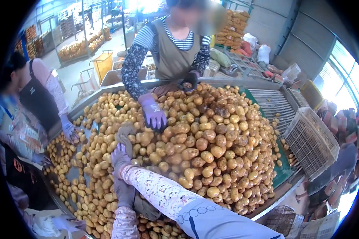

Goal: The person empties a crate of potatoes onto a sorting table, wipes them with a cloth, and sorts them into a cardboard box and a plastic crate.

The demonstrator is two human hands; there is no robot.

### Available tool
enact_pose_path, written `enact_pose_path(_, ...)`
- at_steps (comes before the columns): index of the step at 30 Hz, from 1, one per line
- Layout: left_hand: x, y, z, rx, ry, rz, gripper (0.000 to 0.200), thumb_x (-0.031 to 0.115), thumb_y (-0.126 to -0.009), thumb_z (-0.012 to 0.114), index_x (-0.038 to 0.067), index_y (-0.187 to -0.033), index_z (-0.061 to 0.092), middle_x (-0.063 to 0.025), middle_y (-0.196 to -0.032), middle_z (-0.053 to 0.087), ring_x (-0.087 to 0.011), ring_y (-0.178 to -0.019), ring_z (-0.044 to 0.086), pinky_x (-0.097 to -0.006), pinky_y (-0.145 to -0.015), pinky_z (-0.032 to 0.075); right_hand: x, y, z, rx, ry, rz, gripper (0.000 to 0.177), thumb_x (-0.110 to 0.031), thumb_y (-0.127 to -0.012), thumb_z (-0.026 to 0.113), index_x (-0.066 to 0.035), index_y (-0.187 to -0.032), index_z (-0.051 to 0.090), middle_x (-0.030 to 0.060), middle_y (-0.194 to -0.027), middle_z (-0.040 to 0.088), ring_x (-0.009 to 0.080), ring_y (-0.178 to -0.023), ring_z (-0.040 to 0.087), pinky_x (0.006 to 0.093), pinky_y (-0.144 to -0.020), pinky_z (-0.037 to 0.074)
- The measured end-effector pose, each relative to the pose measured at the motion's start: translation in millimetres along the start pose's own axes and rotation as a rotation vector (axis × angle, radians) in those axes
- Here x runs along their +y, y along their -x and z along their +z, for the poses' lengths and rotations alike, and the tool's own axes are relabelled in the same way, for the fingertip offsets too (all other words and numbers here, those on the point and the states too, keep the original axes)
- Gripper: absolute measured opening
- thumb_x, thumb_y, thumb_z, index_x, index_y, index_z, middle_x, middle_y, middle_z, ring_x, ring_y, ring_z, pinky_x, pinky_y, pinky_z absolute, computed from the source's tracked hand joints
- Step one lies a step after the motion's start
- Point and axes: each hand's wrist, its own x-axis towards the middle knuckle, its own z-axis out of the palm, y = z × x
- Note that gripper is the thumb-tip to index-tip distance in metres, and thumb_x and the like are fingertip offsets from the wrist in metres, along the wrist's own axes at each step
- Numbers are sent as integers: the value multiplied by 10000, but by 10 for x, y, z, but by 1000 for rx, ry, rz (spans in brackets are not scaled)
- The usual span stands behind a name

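A large heap of yellow-brown potatoes [211, 151] fills a metal-edged sorting table [283, 201]. My right hand [120, 159], in a purple glove and floral sleeve, reaches across from the lower right, its fingers closed round a grey cloth-like piece [125, 137] lying over the potatoes. Just below it is my left hand [125, 193], in a greyish purple glove low against the heap; its fingers are hidden. Dark grey fabric [145, 207] lies beside my left hand, partly under my right arm.
Across the table a co-worker's purple-gloved hand [153, 113] touches potatoes; their other, dark-gloved hand [189, 81] is behind the heap. More co-workers' gloved hands [70, 130] work at the left. A plastic crate [312, 143] leans near the metal rollers [273, 105] at right.
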Motion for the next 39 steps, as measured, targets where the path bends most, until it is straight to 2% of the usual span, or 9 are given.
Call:
enact_pose_path(8,-254,829,-148,112,-41,265,774,271,-806,691,-86,-1400,348,-262,-1415,426,-407,-1331,394,-423,-1127,291,769,1332,-477,-162,-447,-538,490,-444,-904,501,-93,-1224,621,176,-1337,541,409,-1349,399,596,-1100,291)
enact_pose_path(10,-292,982,-165,163,-23,308,762,243,-803,674,-88,-1405,344,-268,-1431,409,-418,-1345,372,-447,-1134,276,1320,1611,-676,163,-727,-306,358,-365,-912,520,-105,-1106,672,169,-1115,653,304,-1079,619,419,-966,452)
enact_pose_path(14,-232,1104,-183,198,49,283,757,212,-802,654,-72,-1426,335,-258,-1445,402,-425,-1353,359,-474,-1139,268,2714,1743,-1023,596,-57,349,282,-273,-775,621,-87,-975,690,124,-1033,680,282,-935,670,442,-776,530)
enact_pose_path(19,-252,1075,-138,215,-31,300,749,205,-815,648,-57,-1438,326,-251,-1470,371,-414,-1378,327,-476,-1146,253,3550,1679,-615,177,-68,430,368,-330,-856,599,-81,-1117,673,134,-1210,654,260,-1138,624,427,-932,483)
enact_pose_path(25,498,1134,-429,163,95,526,666,194,-837,600,-31,-1418,364,-253,-1444,369,-395,-1339,381,-505,-1114,305,3235,1747,-887,207,-215,397,307,-242,-818,624,-99,-1086,670,148,-1118,678,303,-1091,633,426,-903,491)
enact_pose_path(31,1794,1098,-313,-591,1824,-273,626,490,-992,446,126,-1490,340,-152,-1346,512,-272,-1188,554,-412,-802,560,2394,2281,-965,210,-723,-187,343,-306,-889,604,-69,-1133,645,158,-1126,642,331,-1063,614,421,-932,478)
enact_pose_path(33,1580,977,-89,-675,2023,-563,543,455,-992,457,129,-1425,431,-141,-1317,550,-276,-1185,565,-390,-781,561,2479,2301,-1081,150,-779,-128,345,-318,-916,578,-70,-1150,634,148,-1137,632,337,-1074,603,426,-942,470)
enact_pose_path(36,1480,1016,-58,-717,1991,-723,408,400,-983,479,121,-1259,593,-125,-1227,631,-293,-1130,609,-360,-750,556,3142,1962,-695,285,69,35,288,-290,-860,612,-49,-1002,681,130,-1041,672,303,-1011,655,441,-818,520)
enact_pose_path(39,1363,1121,-100,-763,1954,-799,397,392,-993,454,106,-1225,603,-99,-1190,638,-284,-1058,640,-356,-710,545,3179,1889,-444,230,12,189,332,-281,-878,571,-65,-1121,636,135,-1117,631,316,-1043,616,433,-853,510)
